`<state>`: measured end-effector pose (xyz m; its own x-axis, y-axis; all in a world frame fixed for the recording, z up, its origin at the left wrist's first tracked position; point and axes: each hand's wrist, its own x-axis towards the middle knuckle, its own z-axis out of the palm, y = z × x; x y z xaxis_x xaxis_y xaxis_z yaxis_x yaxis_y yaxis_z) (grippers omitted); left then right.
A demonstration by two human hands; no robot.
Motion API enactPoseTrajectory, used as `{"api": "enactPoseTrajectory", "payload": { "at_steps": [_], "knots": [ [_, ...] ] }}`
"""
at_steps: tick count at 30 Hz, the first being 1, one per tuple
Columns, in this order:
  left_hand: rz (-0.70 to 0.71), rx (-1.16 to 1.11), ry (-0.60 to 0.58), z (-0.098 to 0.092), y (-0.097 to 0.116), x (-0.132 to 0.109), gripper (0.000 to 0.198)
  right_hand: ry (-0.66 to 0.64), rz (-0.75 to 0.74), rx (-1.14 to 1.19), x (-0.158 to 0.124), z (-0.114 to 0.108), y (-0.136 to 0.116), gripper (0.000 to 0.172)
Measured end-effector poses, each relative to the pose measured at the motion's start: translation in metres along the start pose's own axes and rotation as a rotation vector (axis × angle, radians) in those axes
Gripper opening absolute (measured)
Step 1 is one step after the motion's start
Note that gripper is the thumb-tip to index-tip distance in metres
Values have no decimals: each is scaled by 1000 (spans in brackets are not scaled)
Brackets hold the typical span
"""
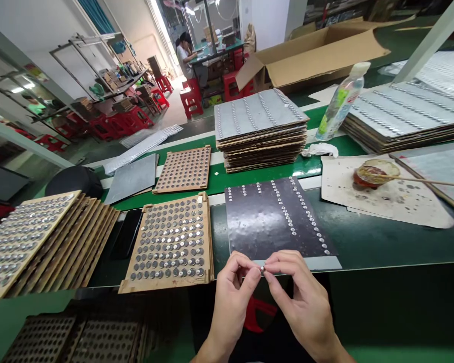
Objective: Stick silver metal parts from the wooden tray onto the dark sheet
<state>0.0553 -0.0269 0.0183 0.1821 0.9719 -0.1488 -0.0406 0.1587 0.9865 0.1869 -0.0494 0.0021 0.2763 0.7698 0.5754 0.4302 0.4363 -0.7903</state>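
My left hand point(234, 290) and my right hand point(300, 290) meet fingertip to fingertip at the table's front edge. Pinched between them is a small round metal part point(263, 269), mostly covered by the fingers. Just beyond lies a dark sheet point(257, 227) with rows of small shiny round pieces, longer on its right side than on its left. To the left, a wooden tray point(174, 242) holds many grey discs in rows, several carrying a shiny piece on top.
Tilted stacked trays point(60, 247) stand at far left, beside a black phone point(126, 234). Behind are another disc board point(183, 169), a sheet stack point(261, 131), a plastic bottle point(340, 103) and a cardboard box point(318, 55). At right, a stick rests on an amber-stained dish point(376, 174).
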Motion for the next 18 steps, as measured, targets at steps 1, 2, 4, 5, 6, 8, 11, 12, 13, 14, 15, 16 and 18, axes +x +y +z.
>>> {"api": "enactPoseTrajectory", "payload": {
  "at_steps": [1, 2, 4, 5, 6, 8, 11, 12, 13, 14, 15, 16, 18],
  "knots": [
    [10, 15, 4, 0, 1, 0, 37, 16, -11, -12, -2, 2, -1, 21],
    [22, 35, 12, 1, 2, -1, 38, 35, -21, -24, -4, 4, -2, 23],
    [53, 74, 40, 2, 4, -2, 39, 58, -15, -20, -8, 8, -5, 27],
    [70, 89, 56, 2, 5, -3, 40, 59, 13, 7, -11, 9, -7, 27],
    [86, 102, 71, 2, 6, -3, 40, 49, 62, 55, -13, 10, -9, 26],
    [114, 125, 101, 2, 6, -4, 41, 6, 198, 193, -15, 11, -13, 21],
    [144, 174, 112, 1, 4, -6, 40, -34, 351, 367, -11, 11, -17, 13],
    [158, 196, 110, 0, 3, -7, 39, -32, 370, 389, -9, 11, -18, 10],
    [173, 222, 108, 0, 2, -8, 38, -22, 379, 389, -6, 11, -19, 6],
    [192, 250, 111, -1, 0, -9, 37, -11, 380, 375, -4, 12, -19, 4],
    [212, 277, 119, -1, -1, -9, 35, 1, 373, 351, -2, 12, -20, 7],
    [232, 300, 132, -1, -2, -10, 34, 15, 360, 323, -1, 13, -21, 10],
    [260, 329, 161, -1, -4, -12, 31, 46, 332, 277, -3, 14, -21, 13]
  ]
}}
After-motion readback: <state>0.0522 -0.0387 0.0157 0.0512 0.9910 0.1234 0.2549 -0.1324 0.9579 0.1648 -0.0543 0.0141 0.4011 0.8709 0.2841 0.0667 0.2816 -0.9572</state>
